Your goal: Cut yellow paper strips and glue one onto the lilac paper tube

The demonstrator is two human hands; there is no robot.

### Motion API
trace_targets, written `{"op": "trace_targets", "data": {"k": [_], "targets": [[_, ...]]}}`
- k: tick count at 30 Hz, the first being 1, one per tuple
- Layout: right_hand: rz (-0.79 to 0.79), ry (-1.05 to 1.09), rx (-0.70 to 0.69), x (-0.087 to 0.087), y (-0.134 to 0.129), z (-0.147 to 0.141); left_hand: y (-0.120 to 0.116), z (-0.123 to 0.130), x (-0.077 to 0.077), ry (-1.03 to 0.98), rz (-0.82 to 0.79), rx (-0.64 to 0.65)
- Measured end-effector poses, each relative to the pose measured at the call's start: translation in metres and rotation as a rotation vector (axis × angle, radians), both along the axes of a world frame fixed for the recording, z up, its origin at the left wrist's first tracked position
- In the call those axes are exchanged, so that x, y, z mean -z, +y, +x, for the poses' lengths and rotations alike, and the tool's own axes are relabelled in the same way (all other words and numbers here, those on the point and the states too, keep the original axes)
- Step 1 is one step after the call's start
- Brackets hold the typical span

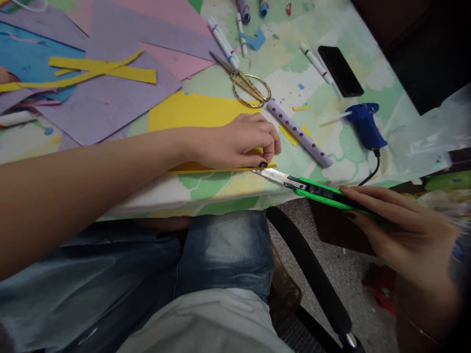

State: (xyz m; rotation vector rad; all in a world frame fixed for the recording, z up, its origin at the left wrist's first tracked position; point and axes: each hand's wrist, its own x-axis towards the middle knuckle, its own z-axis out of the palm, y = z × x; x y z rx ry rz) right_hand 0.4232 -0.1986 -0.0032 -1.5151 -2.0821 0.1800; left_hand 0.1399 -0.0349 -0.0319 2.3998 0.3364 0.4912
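My left hand point(248, 139) presses down on a yellow foam sheet point(195, 110) at the table's front edge, its fingers curled and the thumb at the sheet's near edge. A thin yellow-orange strip point(206, 171) runs along that edge under the hand. My right hand point(408, 225) grips a green utility knife point(324, 193) with its blade extended to the left. The blade tip lies at the strip, just below my left thumb; whether it is in the foam I cannot tell. Beyond the left hand lies a purple tube point(300, 133) with dark dots.
Gold-handled scissors point(245, 86), white markers point(222, 41), a black phone point(341, 71) and a blue glue gun point(366, 125) lie on the table. Purple foam sheets point(110, 108) and yellow strips point(128, 74) cover the left. Below the edge is a black chair armrest point(309, 269).
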Motion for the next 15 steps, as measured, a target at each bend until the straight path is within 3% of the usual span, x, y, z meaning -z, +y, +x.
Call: {"op": "trace_targets", "data": {"k": [15], "targets": [[0.002, 0.018, -0.008, 0.0057, -0.0002, 0.0047, -0.0005, -0.0006, -0.004, 0.055, 0.046, 0.009]]}}
